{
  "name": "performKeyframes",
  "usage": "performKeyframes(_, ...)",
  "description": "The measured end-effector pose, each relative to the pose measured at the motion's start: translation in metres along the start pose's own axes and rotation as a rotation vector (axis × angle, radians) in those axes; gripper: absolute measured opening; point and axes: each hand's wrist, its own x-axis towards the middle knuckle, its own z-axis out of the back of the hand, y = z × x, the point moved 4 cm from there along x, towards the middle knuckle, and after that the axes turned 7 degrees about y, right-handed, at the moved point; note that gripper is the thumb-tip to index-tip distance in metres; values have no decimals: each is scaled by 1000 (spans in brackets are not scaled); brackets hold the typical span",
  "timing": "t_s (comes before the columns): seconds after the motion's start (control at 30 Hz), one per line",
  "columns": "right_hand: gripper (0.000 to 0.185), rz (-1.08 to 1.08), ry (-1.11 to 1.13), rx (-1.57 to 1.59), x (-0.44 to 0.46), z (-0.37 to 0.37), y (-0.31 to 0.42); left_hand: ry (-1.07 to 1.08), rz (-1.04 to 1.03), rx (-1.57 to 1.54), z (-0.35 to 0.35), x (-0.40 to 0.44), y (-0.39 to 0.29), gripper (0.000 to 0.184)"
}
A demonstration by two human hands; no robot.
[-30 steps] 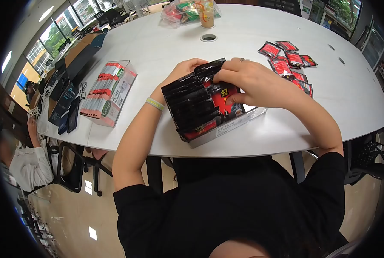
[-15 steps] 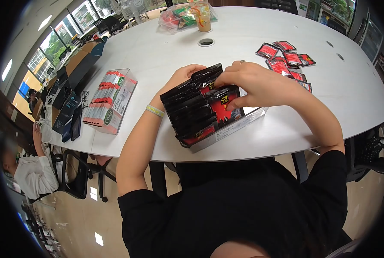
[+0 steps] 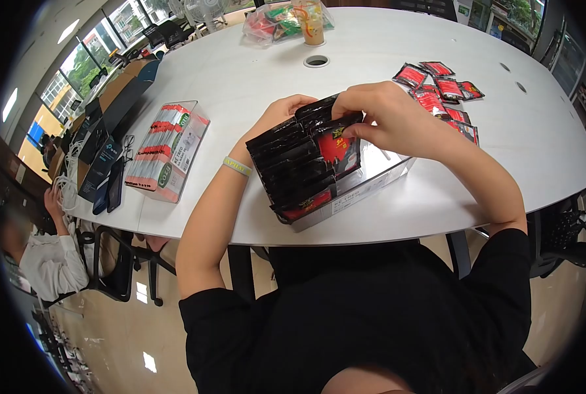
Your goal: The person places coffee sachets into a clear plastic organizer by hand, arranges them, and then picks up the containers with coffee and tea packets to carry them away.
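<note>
Clear box [image 3: 377, 188]: I saw it on the table [image 3: 431, 205], holding rows of black sachets [image 3: 287, 152].
Right hand [image 3: 388, 119]: was over the box, grip pinched on a red-faced sachet [image 3: 337, 157].
Left hand [image 3: 283, 110]: was behind the box; I couldn't tell its grip.

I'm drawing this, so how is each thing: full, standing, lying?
Near box: partly filled
Black packets: standing in rows
Right hand: pinching front packet
Left hand: partly hidden, grip unclear
Loose packets: lying overlapped
Other box: mostly filled
Cup: upright
Plastic bag: filled
Cardboard box: open
</note>
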Motion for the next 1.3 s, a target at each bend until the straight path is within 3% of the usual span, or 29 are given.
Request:
performKeyframes(0.2,32,20,20,-62,-1,-11,-6,8,-22,74,-3,-2,-4,42)
performKeyframes(0.27,40,115,1,-253,-3,-13,-2,13,-37,65,-3,-2,-3,42)
performKeyframes(0.47,53,108,22,-406,-6,-21,3,3,-40,46,-3,-2,-3,42)
performKeyframes(0.9,51,76,-73,-369,-4,-25,8,-3,-41,142,-5,-5,-10,40)
performKeyframes(1.1,46,170,-147,-344,-6,12,2,40,-87,42,-4,-3,-4,41)
performKeyframes(1.17,43,32,-177,-348,-6,39,-21,22,-52,79,-4,-2,-4,42)
performKeyframes(1.23,40,-312,-91,-370,-11,60,-59,23,-63,84,-3,-2,-2,42)
performKeyframes(1.3,50,-648,130,-326,-25,63,-101,16,-55,90,-2,-2,-2,41)
